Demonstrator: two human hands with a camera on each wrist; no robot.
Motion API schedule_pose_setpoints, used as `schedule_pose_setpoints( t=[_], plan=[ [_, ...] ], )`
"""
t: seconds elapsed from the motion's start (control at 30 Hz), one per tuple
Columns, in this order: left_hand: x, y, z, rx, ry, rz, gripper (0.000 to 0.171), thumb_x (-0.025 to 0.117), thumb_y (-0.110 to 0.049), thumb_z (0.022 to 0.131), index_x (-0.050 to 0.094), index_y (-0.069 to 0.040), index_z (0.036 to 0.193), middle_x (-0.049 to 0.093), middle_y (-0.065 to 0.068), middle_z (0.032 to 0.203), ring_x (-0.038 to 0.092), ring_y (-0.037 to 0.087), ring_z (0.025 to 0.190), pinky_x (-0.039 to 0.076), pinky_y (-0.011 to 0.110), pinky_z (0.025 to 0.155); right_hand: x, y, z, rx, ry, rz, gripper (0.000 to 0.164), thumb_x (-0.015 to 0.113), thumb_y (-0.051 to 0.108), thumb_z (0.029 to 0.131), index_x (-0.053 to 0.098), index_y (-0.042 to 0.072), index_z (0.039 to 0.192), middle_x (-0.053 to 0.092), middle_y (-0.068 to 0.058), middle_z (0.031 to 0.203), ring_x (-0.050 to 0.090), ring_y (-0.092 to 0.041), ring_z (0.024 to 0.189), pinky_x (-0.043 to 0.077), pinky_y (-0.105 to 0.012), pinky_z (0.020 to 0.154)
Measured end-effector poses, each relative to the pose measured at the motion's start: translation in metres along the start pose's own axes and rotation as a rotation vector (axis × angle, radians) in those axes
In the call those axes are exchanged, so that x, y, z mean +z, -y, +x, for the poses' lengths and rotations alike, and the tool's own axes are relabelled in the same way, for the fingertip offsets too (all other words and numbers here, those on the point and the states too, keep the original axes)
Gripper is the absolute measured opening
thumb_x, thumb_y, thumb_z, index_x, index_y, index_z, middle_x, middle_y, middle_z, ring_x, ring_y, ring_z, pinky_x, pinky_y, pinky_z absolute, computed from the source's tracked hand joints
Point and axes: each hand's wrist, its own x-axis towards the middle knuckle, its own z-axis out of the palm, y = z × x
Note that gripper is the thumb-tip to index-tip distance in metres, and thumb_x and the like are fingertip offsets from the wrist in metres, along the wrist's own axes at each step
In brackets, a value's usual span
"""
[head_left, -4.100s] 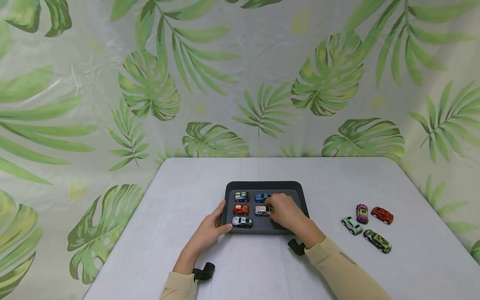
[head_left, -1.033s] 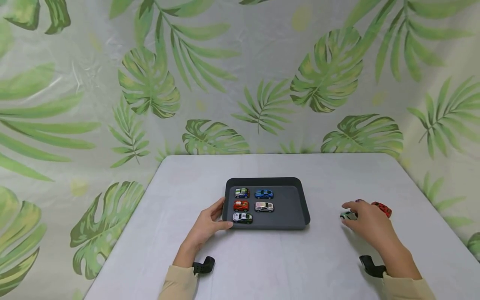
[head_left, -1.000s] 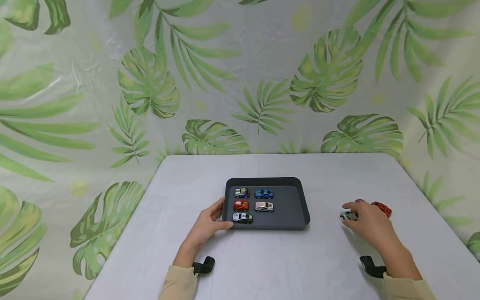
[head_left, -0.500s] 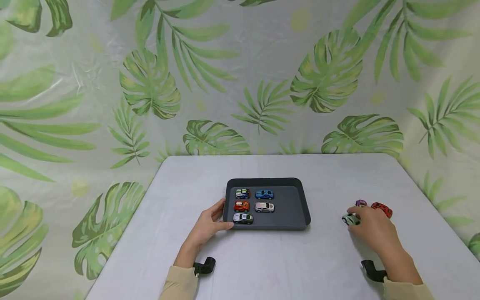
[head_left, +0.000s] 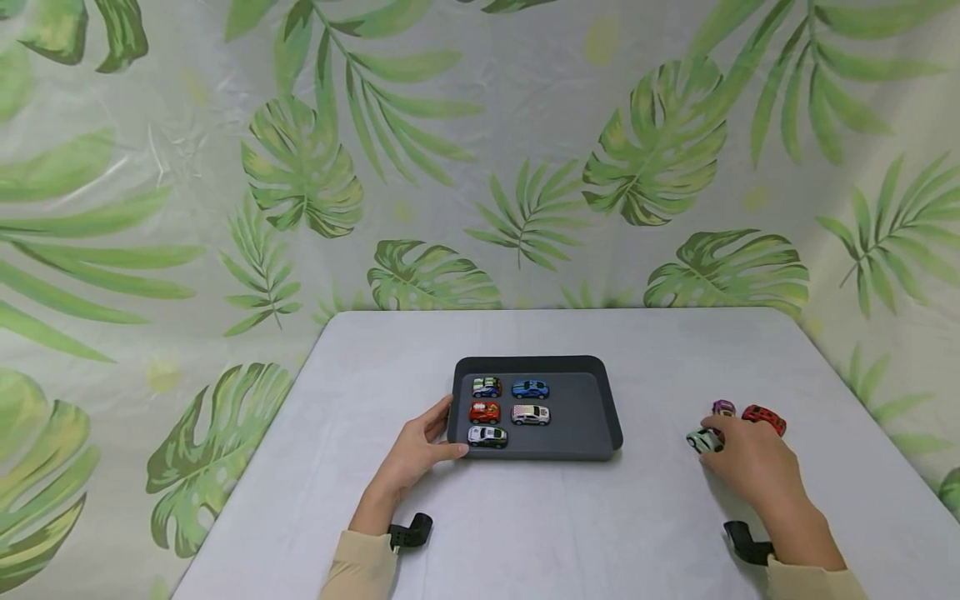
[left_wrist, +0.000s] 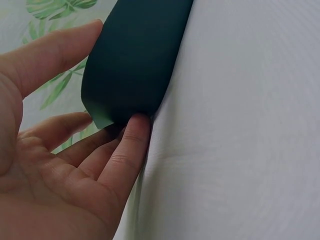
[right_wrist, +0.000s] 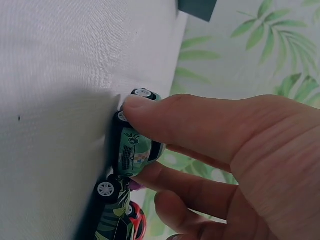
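Note:
In the head view my left hand (head_left: pixel 408 454) holds the near left corner of a dark grey tray (head_left: pixel 581 421), thumb on the front side and fingers along the left side. The left wrist view shows its fingers against the tray's outer wall (left_wrist: pixel 132 65). Over at the right, my right hand (head_left: pixel 759 462) pinches a light green toy car (head_left: pixel 703 441) between thumb and forefinger, low at the table. Beside it, the right wrist view shows a camouflage toy car (right_wrist: pixel 112 217), which the hand hides in the head view. A purple toy car (head_left: pixel 723 407) and a red toy car (head_left: pixel 767 417) lie just behind.
Several toy cars stand in the left and middle of the tray: a green-and-white one (head_left: pixel 487 387), a blue one (head_left: pixel 530 389), a red one (head_left: pixel 484 412), a white-and-pink one (head_left: pixel 530 415) and a white-and-black one (head_left: pixel 487 437). The table (head_left: pixel 577 533) is white.
My right hand has left the white-and-pink car in the tray and moved right to the loose cars. Its fingers have closed on the light green car. The left hand stays at the tray.

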Motion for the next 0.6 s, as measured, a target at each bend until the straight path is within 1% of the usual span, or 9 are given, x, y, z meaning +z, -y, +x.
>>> schedule_pose_setpoints(
  t=[0.1, 0.2, 0.4, 0.6],
  plan=[
    [0.0000, 0.0000, -0.0006, 0.011, 0.000, -0.003, 0.096, 0.087, -0.010, 0.079, 0.034, -0.014, 0.158, 0.032, 0.012, 0.161, 0.030, 0.029, 0.147, 0.030, 0.041, 0.116, 0.0000, 0.0001, 0.0003, 0.007, 0.005, -0.009, 0.051, 0.085, 0.017, 0.075, 0.068, 0.003, 0.121, 0.067, -0.029, 0.095, 0.063, -0.041, 0.079, 0.047, -0.049, 0.048],
    [0.0005, -0.0005, -0.0011, 0.012, -0.002, -0.007, 0.094, 0.086, -0.008, 0.079, 0.035, -0.014, 0.158, 0.032, 0.013, 0.161, 0.029, 0.029, 0.147, 0.030, 0.042, 0.116, -0.0004, -0.0006, 0.0009, 0.013, 0.019, -0.011, 0.053, 0.086, 0.018, 0.075, 0.068, 0.003, 0.122, 0.066, -0.030, 0.097, 0.063, -0.041, 0.080, 0.048, -0.050, 0.049],
    [0.0017, -0.0005, -0.0023, 0.001, -0.003, 0.002, 0.093, 0.085, -0.007, 0.081, 0.034, -0.016, 0.158, 0.031, 0.012, 0.161, 0.028, 0.030, 0.148, 0.030, 0.042, 0.116, -0.0010, -0.0016, 0.0013, 0.007, 0.023, 0.004, 0.053, 0.087, 0.020, 0.075, 0.069, 0.004, 0.122, 0.067, -0.027, 0.099, 0.061, -0.036, 0.081, 0.048, -0.047, 0.050],
    [0.0012, -0.0016, -0.0025, -0.006, -0.006, 0.008, 0.094, 0.085, -0.009, 0.080, 0.034, -0.018, 0.159, 0.031, 0.010, 0.161, 0.029, 0.028, 0.148, 0.031, 0.041, 0.116, -0.0008, -0.0012, 0.0019, -0.006, 0.021, 0.037, 0.051, 0.086, 0.021, 0.076, 0.070, 0.004, 0.121, 0.070, -0.023, 0.099, 0.065, -0.036, 0.083, 0.051, -0.048, 0.053]
  ],
)
